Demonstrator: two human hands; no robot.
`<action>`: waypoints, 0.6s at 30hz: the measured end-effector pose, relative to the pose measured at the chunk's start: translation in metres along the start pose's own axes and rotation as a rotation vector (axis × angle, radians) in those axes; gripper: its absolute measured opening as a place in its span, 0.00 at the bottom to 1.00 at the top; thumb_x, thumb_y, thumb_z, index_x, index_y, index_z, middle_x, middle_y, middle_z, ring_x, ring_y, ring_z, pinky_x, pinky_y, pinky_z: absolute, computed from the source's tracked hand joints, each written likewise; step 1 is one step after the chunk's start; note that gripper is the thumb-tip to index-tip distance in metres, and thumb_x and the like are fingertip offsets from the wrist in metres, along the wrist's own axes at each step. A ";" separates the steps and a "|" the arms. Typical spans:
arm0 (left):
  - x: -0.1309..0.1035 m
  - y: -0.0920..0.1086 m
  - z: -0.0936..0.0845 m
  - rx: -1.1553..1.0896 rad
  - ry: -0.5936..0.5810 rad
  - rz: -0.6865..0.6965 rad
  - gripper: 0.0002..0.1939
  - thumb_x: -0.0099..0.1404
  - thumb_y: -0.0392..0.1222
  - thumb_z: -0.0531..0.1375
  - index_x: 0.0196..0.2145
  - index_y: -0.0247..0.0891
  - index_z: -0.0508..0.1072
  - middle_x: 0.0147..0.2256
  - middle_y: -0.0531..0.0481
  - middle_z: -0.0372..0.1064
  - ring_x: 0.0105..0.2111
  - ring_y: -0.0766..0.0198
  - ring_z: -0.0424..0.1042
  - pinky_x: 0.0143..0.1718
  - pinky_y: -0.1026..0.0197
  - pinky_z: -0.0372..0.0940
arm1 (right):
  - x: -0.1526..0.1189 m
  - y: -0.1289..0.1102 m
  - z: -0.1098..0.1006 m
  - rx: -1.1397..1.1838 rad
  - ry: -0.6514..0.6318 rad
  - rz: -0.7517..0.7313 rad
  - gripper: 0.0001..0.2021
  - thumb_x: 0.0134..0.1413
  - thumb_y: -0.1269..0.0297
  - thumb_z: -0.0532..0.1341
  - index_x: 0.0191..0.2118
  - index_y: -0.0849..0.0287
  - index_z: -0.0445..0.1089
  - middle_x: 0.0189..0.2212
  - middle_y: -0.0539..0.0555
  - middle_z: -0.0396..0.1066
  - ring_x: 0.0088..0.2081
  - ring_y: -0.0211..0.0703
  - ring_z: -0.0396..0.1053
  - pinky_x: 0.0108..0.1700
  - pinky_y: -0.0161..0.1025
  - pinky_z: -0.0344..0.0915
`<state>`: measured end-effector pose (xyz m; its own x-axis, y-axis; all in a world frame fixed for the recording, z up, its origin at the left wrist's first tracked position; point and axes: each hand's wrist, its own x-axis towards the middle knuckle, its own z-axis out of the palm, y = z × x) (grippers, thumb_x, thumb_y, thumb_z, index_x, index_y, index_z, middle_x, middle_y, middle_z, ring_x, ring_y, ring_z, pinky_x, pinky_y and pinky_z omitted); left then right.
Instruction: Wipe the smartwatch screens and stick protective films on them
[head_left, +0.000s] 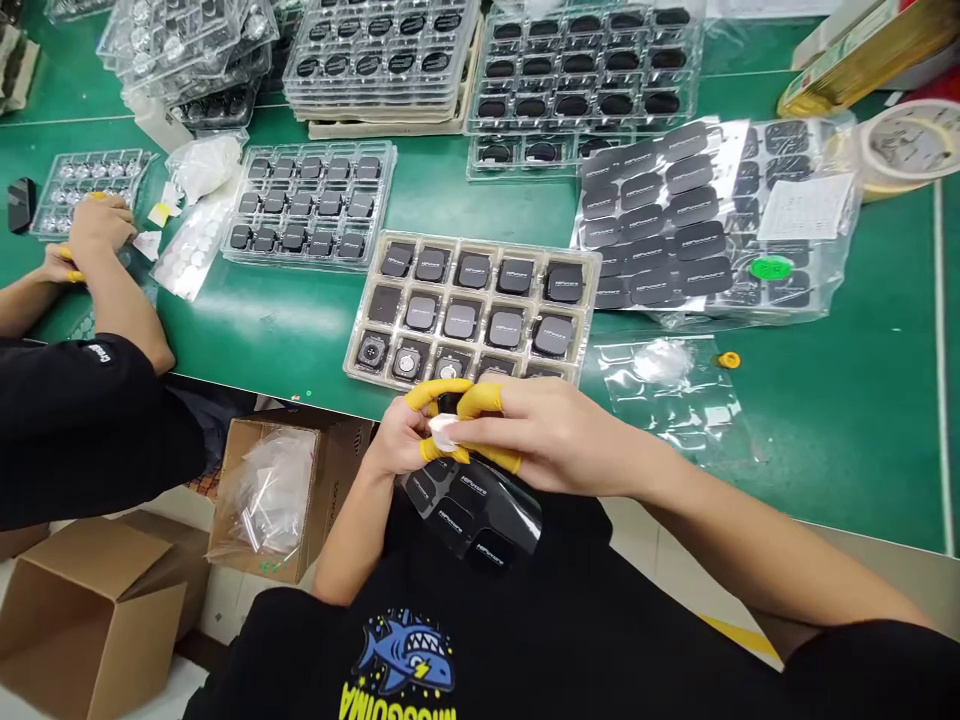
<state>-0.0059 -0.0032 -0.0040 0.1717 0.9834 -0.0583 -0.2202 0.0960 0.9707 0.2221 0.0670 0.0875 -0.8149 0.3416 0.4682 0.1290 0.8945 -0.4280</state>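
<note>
Close in front of me, my left hand (401, 430) has its fingers, in yellow finger cots, closed around a small black piece (448, 403). Most of that piece is hidden by fingers. My right hand (551, 430) meets it from the other side, also in yellow cots. White material (444, 432) shows at the right thumb tip; whether it is a cloth or a cot I cannot tell. Under the right fingers a curved sheet of black printed labels (487, 510) hangs, apparently gripped there. Just beyond lies a tray (349, 345) of square black watch bodies, several face up, others showing their backs.
Another tray of watch bodies (307, 205), stacked trays (375, 95) and trays of dark oval parts (585, 65) stand behind. More label sheets (652, 220), a tape roll (911, 145) and a plastic bag (664, 380) lie right. A co-worker's hands (97, 225) work left, above cardboard boxes (112, 600).
</note>
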 end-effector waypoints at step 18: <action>-0.001 0.004 -0.001 -0.002 -0.008 0.100 0.44 0.49 0.64 0.84 0.57 0.39 0.84 0.37 0.47 0.86 0.32 0.58 0.84 0.35 0.60 0.80 | 0.009 -0.011 0.000 -0.156 0.055 -0.025 0.14 0.80 0.73 0.55 0.58 0.61 0.77 0.34 0.54 0.77 0.35 0.46 0.68 0.34 0.42 0.60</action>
<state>-0.0082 -0.0031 -0.0002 0.1568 0.9868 0.0408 -0.2389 -0.0022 0.9710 0.2136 0.0605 0.0966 -0.7870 0.3304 0.5210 0.1989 0.9353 -0.2925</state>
